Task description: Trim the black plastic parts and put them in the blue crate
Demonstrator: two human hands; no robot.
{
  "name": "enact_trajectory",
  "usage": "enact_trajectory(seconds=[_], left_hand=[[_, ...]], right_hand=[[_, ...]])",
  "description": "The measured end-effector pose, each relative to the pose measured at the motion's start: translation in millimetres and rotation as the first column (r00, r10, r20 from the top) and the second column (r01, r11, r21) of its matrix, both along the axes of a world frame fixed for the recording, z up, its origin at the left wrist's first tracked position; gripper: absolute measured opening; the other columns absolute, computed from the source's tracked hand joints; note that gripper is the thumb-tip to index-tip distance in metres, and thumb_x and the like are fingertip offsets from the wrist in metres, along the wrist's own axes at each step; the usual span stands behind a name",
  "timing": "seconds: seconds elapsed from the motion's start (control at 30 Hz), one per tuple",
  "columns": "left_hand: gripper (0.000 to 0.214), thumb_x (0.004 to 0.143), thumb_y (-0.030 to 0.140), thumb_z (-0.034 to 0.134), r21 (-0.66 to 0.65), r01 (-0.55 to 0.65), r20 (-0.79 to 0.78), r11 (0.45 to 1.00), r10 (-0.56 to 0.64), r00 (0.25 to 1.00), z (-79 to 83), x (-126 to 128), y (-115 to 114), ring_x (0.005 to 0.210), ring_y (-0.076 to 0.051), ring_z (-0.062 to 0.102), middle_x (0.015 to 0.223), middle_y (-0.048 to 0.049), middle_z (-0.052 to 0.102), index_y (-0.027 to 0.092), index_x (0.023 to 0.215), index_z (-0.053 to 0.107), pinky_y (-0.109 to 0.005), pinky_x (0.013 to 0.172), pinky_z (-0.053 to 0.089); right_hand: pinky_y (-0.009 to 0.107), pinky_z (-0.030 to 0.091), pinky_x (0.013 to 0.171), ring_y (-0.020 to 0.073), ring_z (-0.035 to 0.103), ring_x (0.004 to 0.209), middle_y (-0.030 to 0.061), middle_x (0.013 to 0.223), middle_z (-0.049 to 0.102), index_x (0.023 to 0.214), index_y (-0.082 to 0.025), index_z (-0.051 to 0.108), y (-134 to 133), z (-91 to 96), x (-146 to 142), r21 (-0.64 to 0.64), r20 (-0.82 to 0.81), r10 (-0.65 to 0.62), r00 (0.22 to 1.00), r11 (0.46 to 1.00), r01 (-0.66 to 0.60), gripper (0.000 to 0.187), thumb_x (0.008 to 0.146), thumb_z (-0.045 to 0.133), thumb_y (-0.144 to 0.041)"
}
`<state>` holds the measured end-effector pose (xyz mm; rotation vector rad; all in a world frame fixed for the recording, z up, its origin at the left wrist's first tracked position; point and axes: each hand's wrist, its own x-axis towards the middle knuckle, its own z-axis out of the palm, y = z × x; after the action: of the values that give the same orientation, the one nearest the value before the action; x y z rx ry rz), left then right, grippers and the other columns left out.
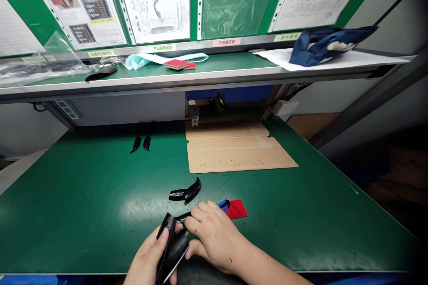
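My left hand (149, 256) grips a stack of curved black plastic parts (171, 247) at the near edge of the green table (83, 187). Beside it, my right hand (214, 236) is closed, its fingers pinching the top of the same stack and one thin black piece sticking out of it. Just past my right fingers lie a blue tool (223, 205) and a red card (237, 209). Two more curved black parts (186, 193) lie on the table a little farther off.
A flat cardboard sheet (234, 149) lies mid-table. Two small black parts (141, 143) sit at the back left. The upper shelf (200, 73) carries a dark blue bag (326, 44), white paper, red pads (179, 64), a light blue strip and clear plastic bags (43, 64).
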<state>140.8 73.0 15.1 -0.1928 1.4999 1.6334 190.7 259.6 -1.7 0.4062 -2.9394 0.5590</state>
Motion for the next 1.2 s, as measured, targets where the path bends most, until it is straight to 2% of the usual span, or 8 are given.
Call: enact_trajectory(seconds=[0.23, 0.47, 0.57, 0.63, 0.73, 0.9, 1.1, 1.2], left_hand=[[0.069, 0.066, 0.065, 0.068, -0.013, -0.04, -0.032, 0.999, 0.04, 0.999, 0.6, 4.6, 3.1, 0.03, -0.008, 0.047, 0.053, -0.0048, 0.067, 0.01, 0.108, 0.064, -0.019, 0.034, 0.031], [0.065, 0.067, 0.064, 0.068, -0.022, -0.077, -0.108, 0.997, 0.074, 0.991, -7.1, 9.9, 0.5, 0.035, -0.009, 0.045, 0.049, -0.003, 0.063, 0.01, 0.103, 0.065, -0.02, 0.038, 0.034], [0.067, 0.069, 0.064, 0.066, -0.029, -0.073, -0.125, 0.997, 0.069, 0.99, -11.9, 10.9, 0.5, 0.035, -0.01, 0.046, 0.052, -0.0049, 0.066, 0.009, 0.107, 0.064, -0.022, 0.039, 0.036], [0.066, 0.069, 0.063, 0.066, -0.038, -0.103, -0.135, 0.994, 0.097, 0.986, -10.6, 11.8, 2.0, 0.033, -0.009, 0.045, 0.05, -0.0033, 0.065, 0.01, 0.108, 0.064, -0.024, 0.042, 0.039], [0.068, 0.068, 0.064, 0.066, -0.054, -0.146, -0.135, 0.988, 0.138, 0.981, -1.0, 13.0, 6.2, 0.033, -0.011, 0.045, 0.038, 0.001, 0.058, 0.011, 0.11, 0.064, -0.024, 0.043, 0.041], [0.072, 0.068, 0.068, 0.062, -0.055, -0.16, -0.17, 0.986, 0.148, 0.974, 15.7, 11.3, 11.4, 0.033, -0.013, 0.047, 0.038, 0.0012, 0.055, 0.011, 0.112, 0.063, -0.023, 0.037, 0.034], [0.07, 0.071, 0.067, 0.06, -0.08, -0.191, -0.246, 0.978, 0.167, 0.955, 12.6, 6.4, 7.0, 0.034, -0.014, 0.049, 0.038, 0.0011, 0.055, 0.011, 0.113, 0.062, -0.023, 0.038, 0.035], [0.073, 0.071, 0.068, 0.06, -0.082, -0.191, -0.239, 0.978, 0.166, 0.957, 9.5, 4.6, 5.5, 0.034, -0.014, 0.048, 0.038, 0.0003, 0.056, 0.01, 0.113, 0.062, -0.023, 0.039, 0.034]], right_hand=[[0.032, 0.026, 0.063, 0.0178, 0.047, 0.066, 0.0001, 0.074, 0.061, 0.078, -0.022, 0.053, -5.0, -8.2, 1.7, 0.039, -0.012, 0.007, 1.0, 0.999, -0.006, 0.065, 0.083, 0.019, -0.077], [0.031, 0.028, 0.061, 0.0183, 0.052, 0.067, -0.0003, 0.073, 0.064, 0.076, -0.022, 0.054, -11.2, -15.3, 4.1, 0.041, 0.043, 0.033, 0.999, 0.999, -0.035, 0.044, 0.089, 0.044, -0.062], [0.029, 0.031, 0.061, 0.0166, 0.053, 0.064, -0.0009, 0.071, 0.065, 0.072, -0.021, 0.053, -9.3, -15.4, 4.3, -0.049, 0.083, 0.074, 0.994, 0.996, -0.07, 0.042, 0.089, 0.047, -0.059], [0.026, 0.032, 0.059, 0.0136, 0.052, 0.061, -0.002, 0.069, 0.064, 0.068, -0.02, 0.051, -5.6, -13.2, 4.1, -0.189, 0.133, 0.132, 0.982, 0.976, -0.106, 0.042, 0.092, 0.045, -0.055], [0.022, 0.032, 0.056, 0.0107, 0.051, 0.059, -0.0031, 0.067, 0.059, 0.068, -0.019, 0.051, -0.2, -6.2, 2.1, -0.439, 0.201, 0.221, 0.954, 0.891, -0.114, 0.043, 0.095, 0.041, -0.052], [0.022, 0.034, 0.061, 0.0109, 0.048, 0.064, -0.0031, 0.07, 0.053, 0.071, -0.018, 0.05, -3.9, 4.4, -4.2, -0.734, 0.189, 0.243, 0.951, 0.678, -0.028, 0.051, 0.091, 0.038, -0.064], [0.022, 0.028, 0.055, 0.0092, 0.034, 0.059, -0.0062, 0.063, 0.039, 0.067, -0.018, 0.044, -13.9, -6.4, -6.2, -0.864, 0.33, 0.202, 0.922, 0.458, 0.209, 0.051, 0.079, 0.059, -0.065], [0.022, 0.025, 0.052, 0.0088, 0.03, 0.057, -0.0083, 0.06, 0.035, 0.072, -0.019, 0.046, -13.4, -9.9, -3.4, -0.834, 0.387, 0.094, 0.917, 0.459, 0.305, 0.046, 0.073, 0.07, -0.059]])
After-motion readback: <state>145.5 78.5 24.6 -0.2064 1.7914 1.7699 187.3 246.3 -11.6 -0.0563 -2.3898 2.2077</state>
